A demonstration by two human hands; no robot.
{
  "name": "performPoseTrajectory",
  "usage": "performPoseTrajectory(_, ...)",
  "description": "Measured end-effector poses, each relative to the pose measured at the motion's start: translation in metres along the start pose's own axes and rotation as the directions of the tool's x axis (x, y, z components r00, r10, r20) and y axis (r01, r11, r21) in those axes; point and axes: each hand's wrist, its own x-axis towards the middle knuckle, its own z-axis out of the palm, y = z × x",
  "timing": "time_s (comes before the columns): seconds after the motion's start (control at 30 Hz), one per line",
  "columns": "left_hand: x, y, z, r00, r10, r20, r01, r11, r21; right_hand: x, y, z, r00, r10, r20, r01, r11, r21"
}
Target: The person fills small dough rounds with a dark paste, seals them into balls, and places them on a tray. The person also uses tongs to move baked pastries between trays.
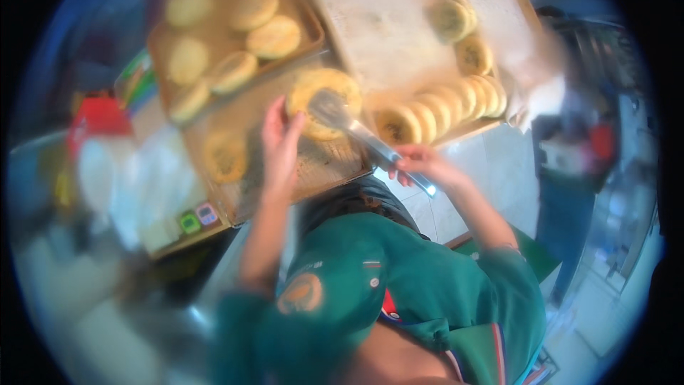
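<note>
Near 8 o'clock, 2 small timers (pixel 189 222), 1 green and 1 pink-rimmed, sit side by side. At 9 o'clock lies pale plastic wrapping (pixel 146 178), blurred, with a red box (pixel 101 120) just above it. A green-patterned packet (pixel 135 80) is at 10 o'clock, and white floor tiles (pixel 499 157) show at 3 o'clock.
</note>
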Motion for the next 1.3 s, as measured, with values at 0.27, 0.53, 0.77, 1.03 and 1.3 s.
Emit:
performPoseTrajectory(0.27, 0.029, -0.018, -0.214, 0.957, 0.250, 0.148, -0.189, 0.147, 0.971, 0.003, -0.055, -0.115, 0.642, -0.494, -0.587, -0.034, 0.746, -0.665)
performPoseTrajectory(0.53, 0.019, -0.039, -0.217, 0.984, 0.068, -0.163, 0.072, 0.690, 0.720, 0.031, -0.092, -0.218, 0.459, -0.698, -0.550, -0.486, 0.321, -0.813)
performPoseTrajectory(0.77, -0.015, -0.035, -0.184, 0.991, 0.112, -0.075, -0.042, 0.785, 0.618, -0.015, -0.080, -0.176, 0.334, -0.814, -0.475, -0.501, 0.273, -0.821)
performPoseTrajectory(1.03, 0.002, 0.009, -0.025, 0.997, -0.077, -0.006, 0.077, 0.997, 0.003, -0.057, -0.035, -0.079, 0.822, -0.284, -0.494, 0.031, 0.888, -0.459)
performPoseTrajectory(1.3, 0.060, 0.019, 0.161, 0.971, -0.079, 0.225, 0.084, 0.996, -0.012, -0.056, -0.045, -0.086, 0.935, -0.250, -0.250, 0.222, 0.965, -0.137)
